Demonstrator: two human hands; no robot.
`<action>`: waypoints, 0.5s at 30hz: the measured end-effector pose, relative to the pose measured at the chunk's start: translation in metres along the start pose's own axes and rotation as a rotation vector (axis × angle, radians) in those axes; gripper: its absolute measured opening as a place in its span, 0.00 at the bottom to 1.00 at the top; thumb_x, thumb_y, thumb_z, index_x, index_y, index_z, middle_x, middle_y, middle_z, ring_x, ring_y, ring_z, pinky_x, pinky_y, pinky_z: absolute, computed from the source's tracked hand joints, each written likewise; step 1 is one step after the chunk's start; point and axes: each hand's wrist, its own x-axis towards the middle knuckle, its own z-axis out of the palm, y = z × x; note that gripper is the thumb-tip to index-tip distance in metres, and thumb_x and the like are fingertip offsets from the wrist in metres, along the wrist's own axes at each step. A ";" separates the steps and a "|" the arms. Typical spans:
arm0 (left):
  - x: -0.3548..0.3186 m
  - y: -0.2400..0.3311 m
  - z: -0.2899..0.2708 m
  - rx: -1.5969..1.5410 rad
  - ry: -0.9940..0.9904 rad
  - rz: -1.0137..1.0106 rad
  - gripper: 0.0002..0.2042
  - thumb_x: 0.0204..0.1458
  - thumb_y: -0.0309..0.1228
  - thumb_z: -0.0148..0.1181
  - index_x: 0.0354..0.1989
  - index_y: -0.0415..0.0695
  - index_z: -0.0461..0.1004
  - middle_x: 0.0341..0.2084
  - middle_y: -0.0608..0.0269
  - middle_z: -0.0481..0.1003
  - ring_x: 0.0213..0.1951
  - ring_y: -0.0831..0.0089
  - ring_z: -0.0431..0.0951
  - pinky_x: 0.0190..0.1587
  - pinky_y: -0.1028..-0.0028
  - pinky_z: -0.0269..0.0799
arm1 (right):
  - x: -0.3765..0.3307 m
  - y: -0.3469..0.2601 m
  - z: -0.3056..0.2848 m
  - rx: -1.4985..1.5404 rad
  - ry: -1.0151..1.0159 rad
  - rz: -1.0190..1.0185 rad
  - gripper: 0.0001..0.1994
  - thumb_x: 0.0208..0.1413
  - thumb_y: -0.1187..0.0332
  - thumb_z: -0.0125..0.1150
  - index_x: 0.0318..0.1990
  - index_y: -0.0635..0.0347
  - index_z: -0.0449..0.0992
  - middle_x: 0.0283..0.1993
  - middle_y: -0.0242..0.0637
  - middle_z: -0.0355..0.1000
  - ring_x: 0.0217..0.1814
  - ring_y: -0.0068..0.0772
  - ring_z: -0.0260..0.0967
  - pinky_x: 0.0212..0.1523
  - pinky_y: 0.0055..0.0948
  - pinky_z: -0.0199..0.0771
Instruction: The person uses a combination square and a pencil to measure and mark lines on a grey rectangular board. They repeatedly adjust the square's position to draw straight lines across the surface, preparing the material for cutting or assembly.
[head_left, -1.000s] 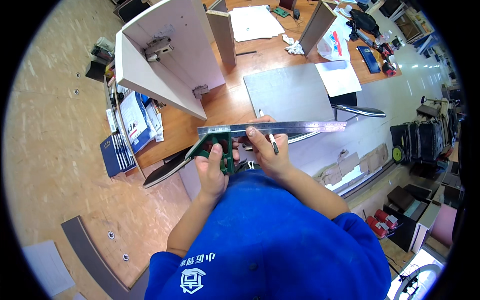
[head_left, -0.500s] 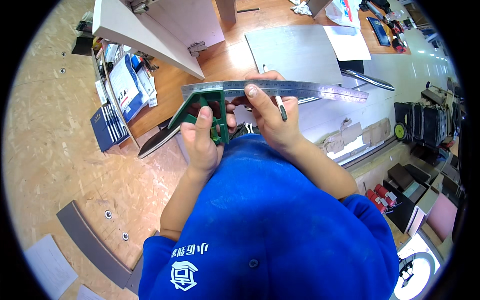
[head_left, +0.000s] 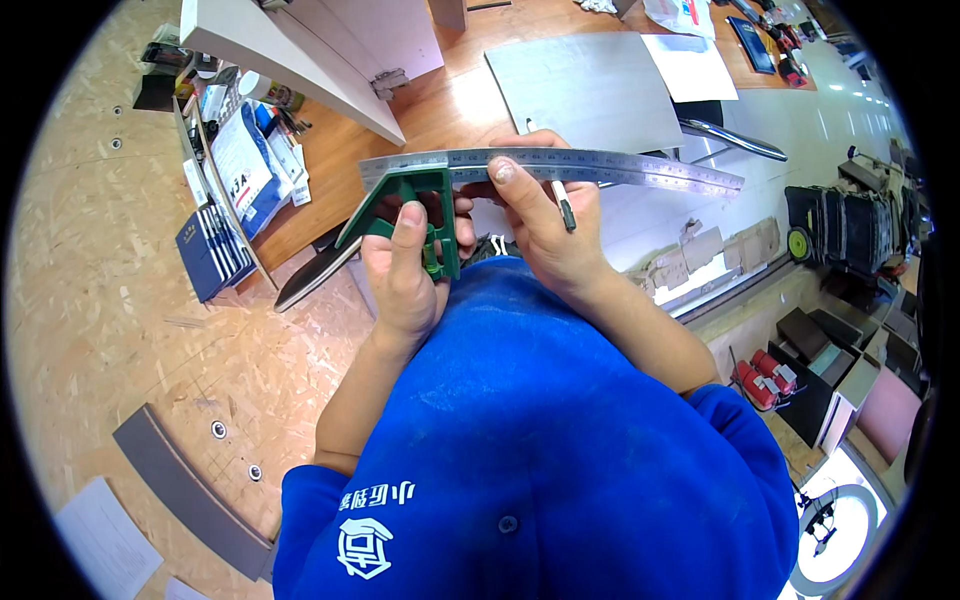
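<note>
We hold the combination square [head_left: 428, 182] up by the near edge of the table [head_left: 445, 115]: our left hand [head_left: 405, 280] grips its green head, and our right hand [head_left: 548, 215] pinches the steel rule [head_left: 630, 167], a pen [head_left: 562, 200] lodged among its fingers. If the lock is loose, thumb pressure could slide the rule; a relaxed grip could drop the pen. Our left fingers are partly hidden, the graduations too small to read, and the pale panel [head_left: 290, 75] is cut off above.
</note>
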 end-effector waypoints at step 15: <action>-0.002 -0.002 -0.004 -0.099 -0.004 -0.004 0.17 0.67 0.40 0.53 0.51 0.37 0.71 0.40 0.51 0.78 0.34 0.70 0.76 0.30 0.71 0.72 | -0.002 0.003 0.002 0.000 -0.029 -0.017 0.13 0.65 0.68 0.63 0.52 0.66 0.72 0.44 0.41 0.78 0.46 0.26 0.78 0.50 0.28 0.80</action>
